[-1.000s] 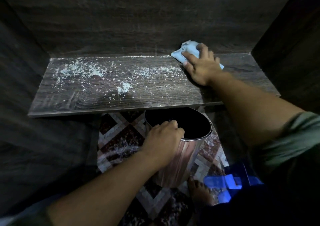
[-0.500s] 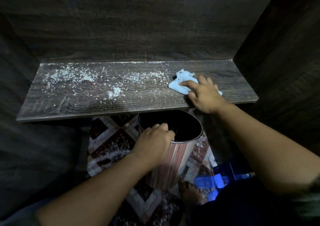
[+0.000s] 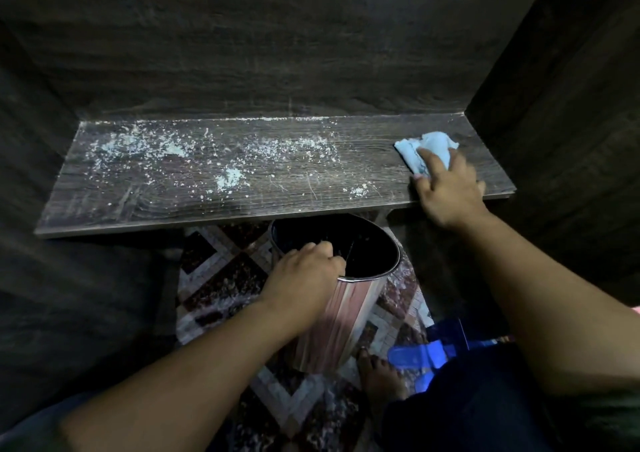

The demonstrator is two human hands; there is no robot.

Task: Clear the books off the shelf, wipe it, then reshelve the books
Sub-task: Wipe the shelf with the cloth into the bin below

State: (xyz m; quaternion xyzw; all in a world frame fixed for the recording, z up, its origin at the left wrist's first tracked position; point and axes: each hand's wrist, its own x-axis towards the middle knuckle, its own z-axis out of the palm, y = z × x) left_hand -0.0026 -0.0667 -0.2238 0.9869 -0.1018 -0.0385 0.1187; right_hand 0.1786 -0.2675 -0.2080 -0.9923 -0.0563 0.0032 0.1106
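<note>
Dark wood panelling is closing in the shelf (image 3: 363,174) on three sides, and the person is crouching in front of it. No books are showing anywhere, so the clearing looks done; the wiping is under way and, by my reckoning, only begun.

The right hand (image 3: 448,195) is pressing a pale blue cloth (image 3: 429,148) flat against the board near its right end. The fingers (image 3: 431,161) are lying fairly straight on top of it, not bunching it up. The cloth is crumpled and is sticking out beyond the fingertips toward the back wall. White dust (image 3: 228,178) is lying in scattered patches and small heaps well to the left of those fingers, with one little clump nearer them by the front edge. Only the strip around the fingers is looking clean.

The left hand (image 3: 301,278) is gripping a shiny metal bin (image 3: 346,320), its fingers curling over the near rim and tilting the mouth up just under the shelf's front edge. I am guessing it is waiting there to catch the sweepings. Most of the board is left to wipe, and the reshelving comes after that.
</note>
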